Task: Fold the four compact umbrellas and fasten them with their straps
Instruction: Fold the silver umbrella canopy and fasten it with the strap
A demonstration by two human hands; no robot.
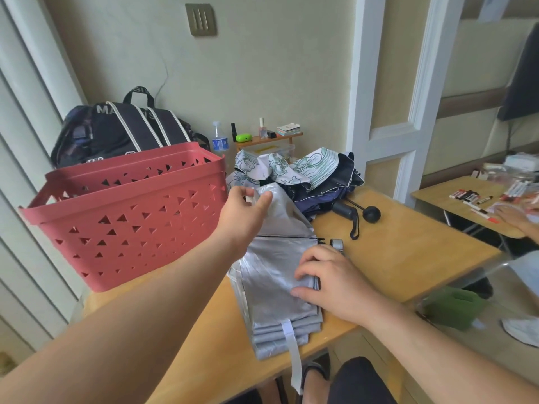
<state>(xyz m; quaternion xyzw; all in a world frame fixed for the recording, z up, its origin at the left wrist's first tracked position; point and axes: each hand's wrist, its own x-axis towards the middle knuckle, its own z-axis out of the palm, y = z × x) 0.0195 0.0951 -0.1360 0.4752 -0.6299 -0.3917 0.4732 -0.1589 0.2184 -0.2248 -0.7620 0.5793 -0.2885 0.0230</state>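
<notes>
A silver compact umbrella (274,275) lies lengthwise on the wooden table (393,252), its canopy in flat pleats and one black rib sticking out sideways. Its white strap (293,354) hangs loose over the table's near edge. My left hand (248,211) pinches the far end of the silver canopy. My right hand (329,281) presses flat on the pleats near the silver handle (337,244). Behind them lies a heap of unfolded umbrellas: a white one with green print (291,167) over a navy one (326,196), with black handles (357,214) pointing right.
A red perforated basket (128,211) stands at the left of the table, a black backpack (122,129) behind it. A water bottle (219,139) and a small shelf of items are at the back. Another person's hand (516,217) rests on a side table with markers.
</notes>
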